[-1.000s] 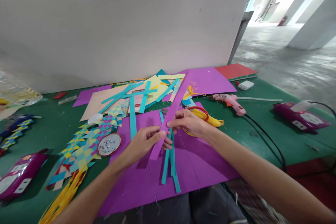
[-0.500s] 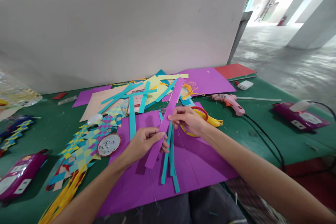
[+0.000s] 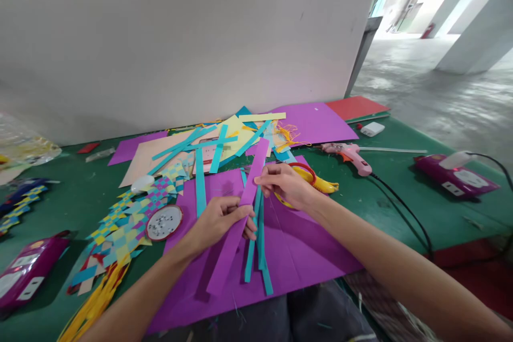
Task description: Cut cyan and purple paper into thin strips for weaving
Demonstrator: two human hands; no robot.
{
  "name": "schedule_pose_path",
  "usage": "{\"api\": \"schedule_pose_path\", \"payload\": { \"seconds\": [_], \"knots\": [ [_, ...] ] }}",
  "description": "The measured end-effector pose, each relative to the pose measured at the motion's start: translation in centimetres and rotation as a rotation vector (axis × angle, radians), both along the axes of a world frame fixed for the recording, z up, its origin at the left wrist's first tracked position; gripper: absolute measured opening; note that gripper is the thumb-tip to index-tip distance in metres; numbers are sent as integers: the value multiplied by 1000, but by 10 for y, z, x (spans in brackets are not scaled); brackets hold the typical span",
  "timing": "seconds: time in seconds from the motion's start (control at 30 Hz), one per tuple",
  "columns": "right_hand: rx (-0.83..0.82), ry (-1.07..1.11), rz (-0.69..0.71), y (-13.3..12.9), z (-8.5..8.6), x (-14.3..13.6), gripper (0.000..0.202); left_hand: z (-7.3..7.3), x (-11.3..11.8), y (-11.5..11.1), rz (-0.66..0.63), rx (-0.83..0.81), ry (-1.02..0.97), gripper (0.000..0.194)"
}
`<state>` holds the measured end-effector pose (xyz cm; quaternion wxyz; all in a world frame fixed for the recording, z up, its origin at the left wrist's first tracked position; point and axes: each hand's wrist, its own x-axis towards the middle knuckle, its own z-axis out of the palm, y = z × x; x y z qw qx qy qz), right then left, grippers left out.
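Note:
A long purple paper strip (image 3: 227, 256) slants between my two hands above a purple sheet (image 3: 312, 256). My left hand (image 3: 230, 219) is closed on the strip near its middle, thumb on top. Higher up, my right hand (image 3: 282, 184) pinches the strip's right edge between thumb and fingers. Several teal strips (image 3: 261, 240) lie on the sheet just right of my left hand; another teal strip (image 3: 201, 184) lies to its left. Scissors with red handles (image 3: 303, 166) are partly hidden behind my right hand, beside a yellow item (image 3: 325, 186).
A pink glue gun (image 3: 348, 156) with a black cord lies to the right, near a purple power strip (image 3: 457, 176). Woven paper pieces (image 3: 124, 230) and a round dish of small beads (image 3: 164, 223) sit left. A pale board (image 3: 192, 53) stands behind the table.
The purple strip has slid down toward me through my left hand, so more of it hangs below and less shows above. Both hands stay in nearly the same place.

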<state>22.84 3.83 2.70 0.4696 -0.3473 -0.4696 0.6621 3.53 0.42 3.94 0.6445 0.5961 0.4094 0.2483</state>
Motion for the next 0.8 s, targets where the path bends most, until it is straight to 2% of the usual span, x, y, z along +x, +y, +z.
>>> {"api": "schedule_pose_path", "payload": {
  "seconds": [0.1,0.23,0.4,0.6,0.7,0.8],
  "knots": [
    [14,41,24,-7,-3,-6,24,-3,-1,3,12,-7,0,22],
    [-21,-14,81,-12,-4,-10,24,-4,0,4,48,3,6,23],
    [-43,33,19,-3,5,1,31,0,0,0,-18,-2,13,24],
    [-20,38,6,5,6,11,27,4,-2,-1,-34,-5,7,22],
    [-47,73,-79,17,4,25,24,5,-1,-3,-59,-28,15,23],
    [-37,175,-258,29,5,47,33,4,-1,-6,-91,-65,38,25]
  ]
}}
